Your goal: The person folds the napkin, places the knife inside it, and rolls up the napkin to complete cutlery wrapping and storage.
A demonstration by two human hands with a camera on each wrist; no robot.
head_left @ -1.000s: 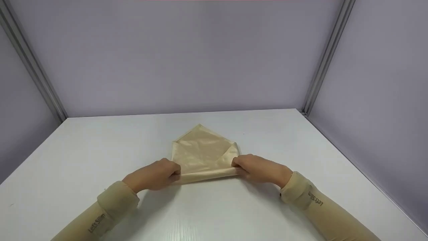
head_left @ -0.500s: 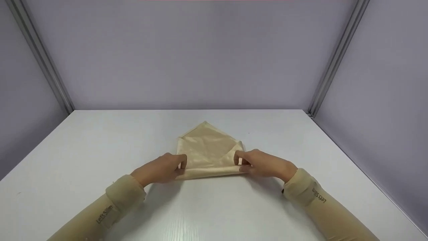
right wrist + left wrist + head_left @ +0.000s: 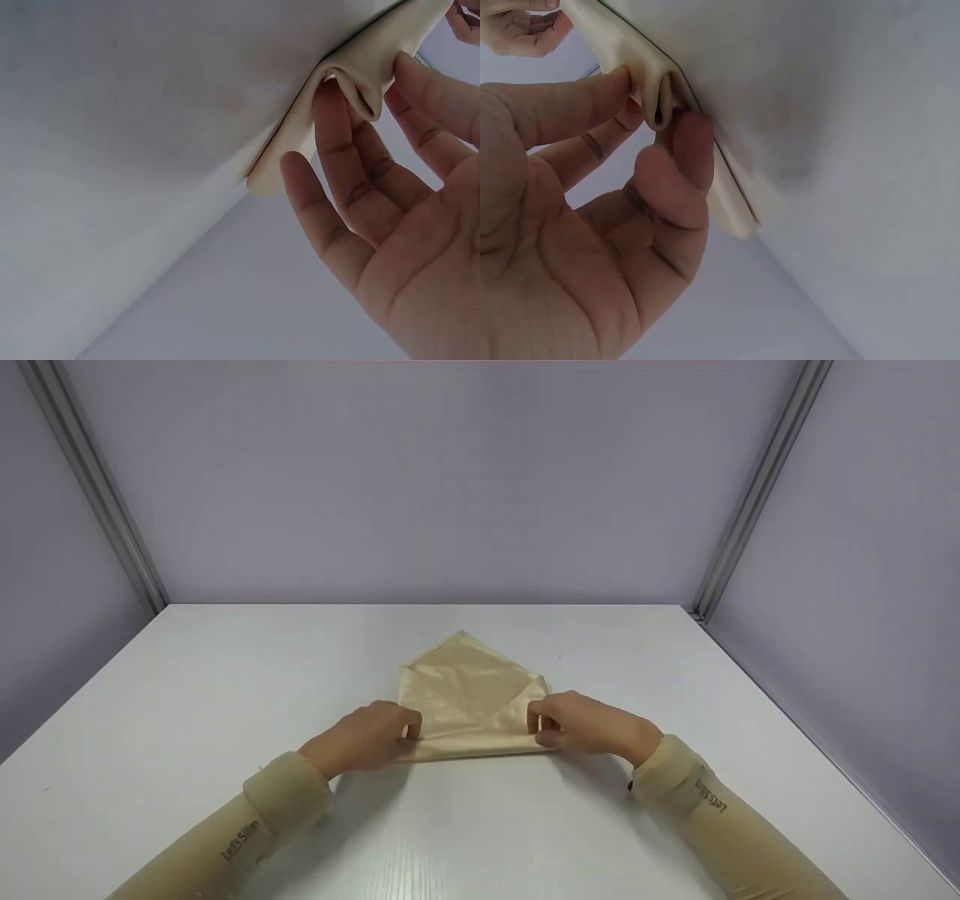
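1. Rolling the near edge of the cloth [image 3: 469, 697] up off the table [image 3: 225, 675], with the left hand [image 3: 367, 739] at 9 o'clock of the roll and the right hand [image 3: 585, 724] at 3 o'clock.
2. Compared with a second ago: roll carried a little further toward 12 o'clock, more of the flat cloth taken up, pointed corner still lying flat at 12 o'clock; judged a roll or fold well under way, not finished.
3. Pinching shown plainly only in the wrist views: thumb [image 3: 690, 150] and forefinger curled round the left end of the rolled edge [image 3: 656, 101]; right fingers [image 3: 337, 142] curled round the right end [image 3: 360, 82].
4. Seen from the head only: cloth at table centre, tan sleeves [image 3: 277, 802], grey walls [image 3: 450, 472].
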